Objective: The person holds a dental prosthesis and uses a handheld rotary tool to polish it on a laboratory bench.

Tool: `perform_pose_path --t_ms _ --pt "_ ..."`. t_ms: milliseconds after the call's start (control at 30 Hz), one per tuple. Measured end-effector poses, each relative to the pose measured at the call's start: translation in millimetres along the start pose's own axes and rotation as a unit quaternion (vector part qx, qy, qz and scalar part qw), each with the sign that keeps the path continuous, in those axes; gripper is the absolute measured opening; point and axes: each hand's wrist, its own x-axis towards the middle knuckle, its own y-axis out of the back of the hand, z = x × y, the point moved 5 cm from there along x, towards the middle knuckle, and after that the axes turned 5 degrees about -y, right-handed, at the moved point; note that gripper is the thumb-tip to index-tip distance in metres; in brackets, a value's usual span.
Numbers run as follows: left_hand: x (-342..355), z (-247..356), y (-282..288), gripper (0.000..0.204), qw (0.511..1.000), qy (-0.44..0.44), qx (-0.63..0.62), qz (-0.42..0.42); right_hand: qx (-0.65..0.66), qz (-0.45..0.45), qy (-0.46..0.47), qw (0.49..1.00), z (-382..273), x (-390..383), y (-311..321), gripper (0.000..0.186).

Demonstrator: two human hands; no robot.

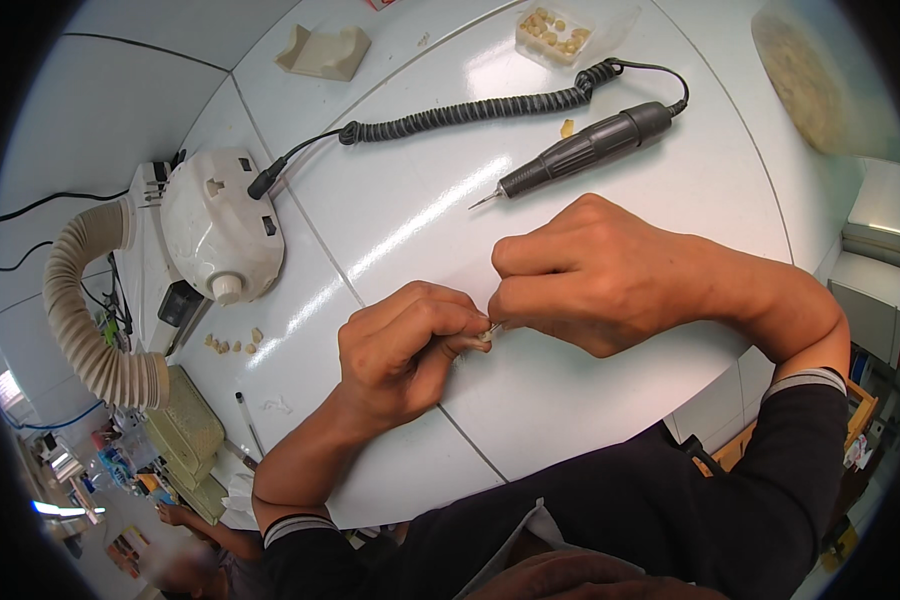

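White table [570, 400]; rotary handpiece [590, 150]

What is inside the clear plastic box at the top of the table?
The clear plastic box holds a heap of small cream-coloured pieces, tooth-like in shape. Anything beneath the top pieces is covered, so their number cannot be told.

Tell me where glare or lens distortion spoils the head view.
Head view: glare streaks the white table above the left hand and right hand; the fisheye bends its seams and blackens the corners; the tiny piece they pinch is unclear.
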Motion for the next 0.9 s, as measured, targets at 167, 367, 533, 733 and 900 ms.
perform_pose_path --t_ms 167,367,533,733,900 --pt "0.2 0.8 -0.6 0.031 1.0 -0.004 -0.002 -0.002 0.005 0.014 0.003 1.0 0.0 0.3 0.5 0.013" --pt "0.5 0.9 0.6 0.031 1.0 0.0 0.0 -0.003 0.004 -0.011 -0.001 1.0 0.8 -0.3 -1.7 0.014" --pt "-0.5 0.0 -0.2 0.03 1.0 0.003 -0.003 -0.004 -0.001 0.01 0.003 1.0 0.0 -0.2 0.1 0.016" --pt "0.0 1.0 -0.6 0.031 1.0 -0.001 0.003 -0.01 0.015 0.01 0.001 1.0 0.0 0.3 1.1 0.018" --pt "1.1 1.2 0.4 0.031 1.0 -0.004 0.008 -0.014 0.015 0.004 0.001 1.0 0.9 0.4 0.5 0.017"
